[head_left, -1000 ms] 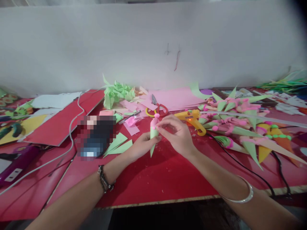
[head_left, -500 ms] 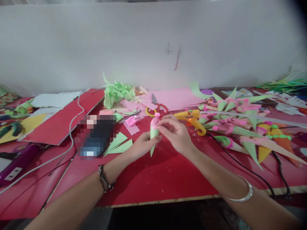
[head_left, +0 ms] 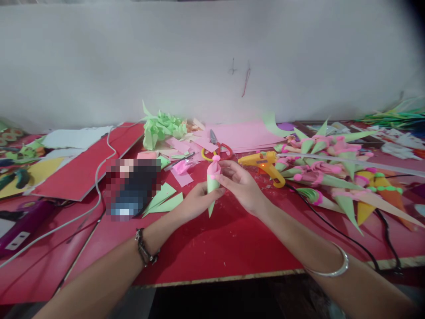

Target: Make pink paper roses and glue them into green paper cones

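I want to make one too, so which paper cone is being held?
The green-and-pink paper cone with small bright-pink balls, gripped by the left hand. The other colourful paper cones lie piled to the right of the yellow plastic glue gun.

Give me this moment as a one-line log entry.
left hand: holds green-and-pink paper cone | right hand: at cone's upper end | yellow glue gun: right of cone, light glowing | scissors: beyond cone

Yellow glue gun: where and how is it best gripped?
Probably by its handle, with the right hand coming from the near side: the glue gun lies on its side, handle angled toward the person, nozzle pointing left.
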{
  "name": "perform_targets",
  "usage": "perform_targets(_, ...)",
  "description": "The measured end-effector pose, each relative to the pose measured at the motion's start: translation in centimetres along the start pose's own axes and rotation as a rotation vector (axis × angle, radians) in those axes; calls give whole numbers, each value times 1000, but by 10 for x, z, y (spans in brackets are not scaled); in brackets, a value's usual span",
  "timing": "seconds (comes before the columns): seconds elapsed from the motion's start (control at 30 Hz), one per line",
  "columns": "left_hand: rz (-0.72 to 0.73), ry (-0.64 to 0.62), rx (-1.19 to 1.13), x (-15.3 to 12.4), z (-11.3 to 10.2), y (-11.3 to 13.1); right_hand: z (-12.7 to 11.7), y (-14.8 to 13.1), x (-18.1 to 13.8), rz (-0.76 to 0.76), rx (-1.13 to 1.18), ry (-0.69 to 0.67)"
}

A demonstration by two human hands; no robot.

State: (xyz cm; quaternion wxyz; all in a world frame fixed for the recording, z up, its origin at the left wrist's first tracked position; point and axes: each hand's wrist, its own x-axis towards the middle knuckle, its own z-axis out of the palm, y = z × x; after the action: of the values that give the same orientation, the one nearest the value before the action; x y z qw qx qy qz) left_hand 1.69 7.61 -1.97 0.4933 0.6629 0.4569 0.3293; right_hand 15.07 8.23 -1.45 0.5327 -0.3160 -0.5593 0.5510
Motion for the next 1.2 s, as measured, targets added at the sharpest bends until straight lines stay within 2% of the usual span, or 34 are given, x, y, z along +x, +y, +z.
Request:
perform_targets(0.47, -53, 10, -82, -1, 2, 3, 0, 3, 0, 17, 5, 50)
perform_targets(0.57, -106, 19, -189, 1, 2, 0, -1, 4, 1, 13, 53, 53)
perform_targets(0.67, -129, 31, -428, 4, 1, -1, -3, 5, 3, 15, 78, 59)
perform_targets(0.77, -169, 23, -708, 7, -1, 1, -5, 6, 3, -17, -115, 103)
perform_targets(0.87, -120, -5, -878, 8, -4, 4, -4, 3, 0, -176, -477, 80)
perform_targets(1.0, -51, -12, -885, 7, -7, 8, -1, 0, -5, -339, -774, -14)
perform_targets(1.2, 0, -91, -832, 4, -6, 10, 1, 2, -6, -370, -850, 33)
